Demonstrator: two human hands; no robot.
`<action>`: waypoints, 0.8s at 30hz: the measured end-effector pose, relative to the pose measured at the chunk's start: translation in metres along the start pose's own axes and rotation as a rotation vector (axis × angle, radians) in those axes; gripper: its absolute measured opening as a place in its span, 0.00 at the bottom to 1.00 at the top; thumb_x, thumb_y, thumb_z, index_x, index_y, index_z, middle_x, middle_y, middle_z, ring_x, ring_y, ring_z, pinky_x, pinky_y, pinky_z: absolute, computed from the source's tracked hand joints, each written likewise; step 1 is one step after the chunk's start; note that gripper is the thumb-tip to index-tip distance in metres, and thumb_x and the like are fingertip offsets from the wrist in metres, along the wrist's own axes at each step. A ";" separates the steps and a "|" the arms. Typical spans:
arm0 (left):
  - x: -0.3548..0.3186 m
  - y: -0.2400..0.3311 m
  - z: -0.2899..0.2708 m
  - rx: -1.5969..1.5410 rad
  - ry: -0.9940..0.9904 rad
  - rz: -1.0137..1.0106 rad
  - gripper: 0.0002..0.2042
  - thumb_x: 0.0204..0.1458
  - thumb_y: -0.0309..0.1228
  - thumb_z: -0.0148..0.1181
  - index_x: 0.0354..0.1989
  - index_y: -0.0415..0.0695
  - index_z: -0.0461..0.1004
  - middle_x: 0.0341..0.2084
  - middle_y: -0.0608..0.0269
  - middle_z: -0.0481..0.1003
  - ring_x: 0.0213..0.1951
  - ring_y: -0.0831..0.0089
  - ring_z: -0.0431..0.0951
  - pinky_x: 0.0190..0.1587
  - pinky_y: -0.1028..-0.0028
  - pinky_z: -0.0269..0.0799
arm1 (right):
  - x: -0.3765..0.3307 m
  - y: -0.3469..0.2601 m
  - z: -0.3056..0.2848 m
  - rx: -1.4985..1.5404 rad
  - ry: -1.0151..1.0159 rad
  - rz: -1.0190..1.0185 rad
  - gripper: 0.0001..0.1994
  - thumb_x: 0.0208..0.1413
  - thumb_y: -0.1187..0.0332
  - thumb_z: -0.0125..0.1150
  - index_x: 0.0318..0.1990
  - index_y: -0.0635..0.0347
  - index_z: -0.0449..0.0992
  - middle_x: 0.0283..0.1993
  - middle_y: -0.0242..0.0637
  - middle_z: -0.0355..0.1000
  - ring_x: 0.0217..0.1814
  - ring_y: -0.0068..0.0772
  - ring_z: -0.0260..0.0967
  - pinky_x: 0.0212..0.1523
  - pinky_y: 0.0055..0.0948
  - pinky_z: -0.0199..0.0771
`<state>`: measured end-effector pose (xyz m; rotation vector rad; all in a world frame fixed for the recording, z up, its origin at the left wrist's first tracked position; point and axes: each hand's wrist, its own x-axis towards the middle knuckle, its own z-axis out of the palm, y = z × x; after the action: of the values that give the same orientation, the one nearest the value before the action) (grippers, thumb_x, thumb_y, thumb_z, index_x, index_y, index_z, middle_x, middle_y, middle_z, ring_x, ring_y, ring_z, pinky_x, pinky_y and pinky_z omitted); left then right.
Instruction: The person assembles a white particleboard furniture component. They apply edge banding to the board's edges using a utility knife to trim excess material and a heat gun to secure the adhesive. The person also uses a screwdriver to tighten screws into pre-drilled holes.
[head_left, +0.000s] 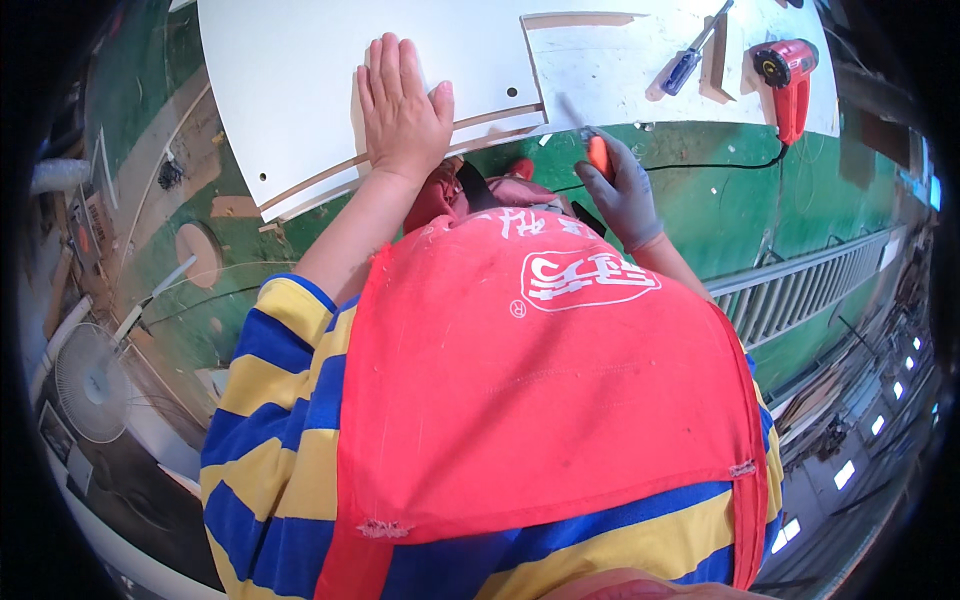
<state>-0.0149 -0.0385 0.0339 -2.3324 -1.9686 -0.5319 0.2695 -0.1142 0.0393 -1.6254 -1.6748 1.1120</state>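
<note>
A white board (300,75) with small dark holes and a brown strip along its near edge lies on the white work table. Flat on this board, close to the near edge, rests my bare left hand (405,118) with its fingers stretched out. My right hand (630,195), in a grey glove, is closed around an orange-handled tool (599,154) just off the board's right corner. A thin blade seems to point from the tool toward the table, but it is blurred and its kind is unclear.
To the right on the work table (590,65) lie a blue-handled screwdriver (682,72), a brown angled strip (722,62) and a red heat gun (792,85), its black cable (700,165) hanging past the edge. A ladder (810,285) lies at right; a fan (92,383) stands left.
</note>
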 end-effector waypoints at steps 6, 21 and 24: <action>0.000 -0.001 0.000 0.003 -0.010 -0.010 0.33 0.60 0.43 0.49 0.68 0.35 0.53 0.69 0.46 0.54 0.72 0.53 0.47 0.72 0.54 0.38 | 0.018 -0.022 0.031 0.637 -0.045 0.417 0.23 0.56 0.70 0.60 0.61 0.60 0.72 0.32 0.26 0.71 0.29 0.13 0.62 0.31 0.16 0.65; -0.001 0.003 0.001 -0.017 -0.020 -0.024 0.33 0.59 0.42 0.50 0.68 0.35 0.52 0.70 0.49 0.51 0.73 0.53 0.45 0.72 0.52 0.36 | 0.029 -0.036 0.016 0.490 -0.189 0.405 0.19 0.54 0.74 0.56 0.55 0.63 0.75 0.31 0.27 0.71 0.29 0.15 0.65 0.31 0.18 0.67; -0.002 0.001 0.002 -0.009 -0.002 -0.013 0.33 0.58 0.42 0.50 0.69 0.35 0.52 0.69 0.49 0.52 0.73 0.54 0.46 0.72 0.52 0.37 | 0.034 -0.033 0.013 0.430 -0.232 0.344 0.19 0.54 0.73 0.55 0.55 0.63 0.75 0.35 0.27 0.73 0.31 0.16 0.66 0.31 0.19 0.68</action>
<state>-0.0139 -0.0398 0.0313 -2.3278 -1.9882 -0.5408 0.2370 -0.0808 0.0547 -1.5745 -1.1890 1.7506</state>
